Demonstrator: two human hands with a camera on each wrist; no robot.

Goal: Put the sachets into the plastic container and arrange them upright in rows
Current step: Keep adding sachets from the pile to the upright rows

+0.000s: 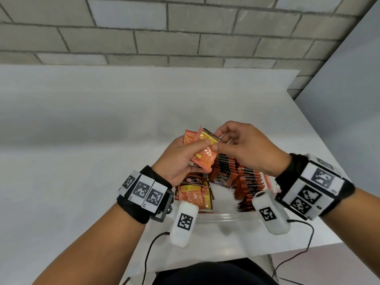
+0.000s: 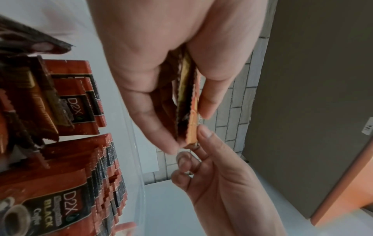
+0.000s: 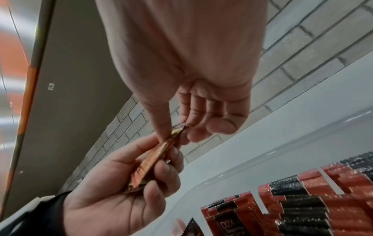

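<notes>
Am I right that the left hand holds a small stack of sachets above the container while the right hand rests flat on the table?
Not quite: the right hand is not on the table; the head view shows it pinching the stack of sachets held by the left hand above the container.

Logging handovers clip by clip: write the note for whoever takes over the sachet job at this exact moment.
Left hand grips a small stack of sachets above the plastic container.
Right hand pinches the stack's top corner.
Done: upright rows of sachets stand in the container's right part.
Left: loose sachets lie flat at its near left; stand these and the held stack in rows.
</notes>
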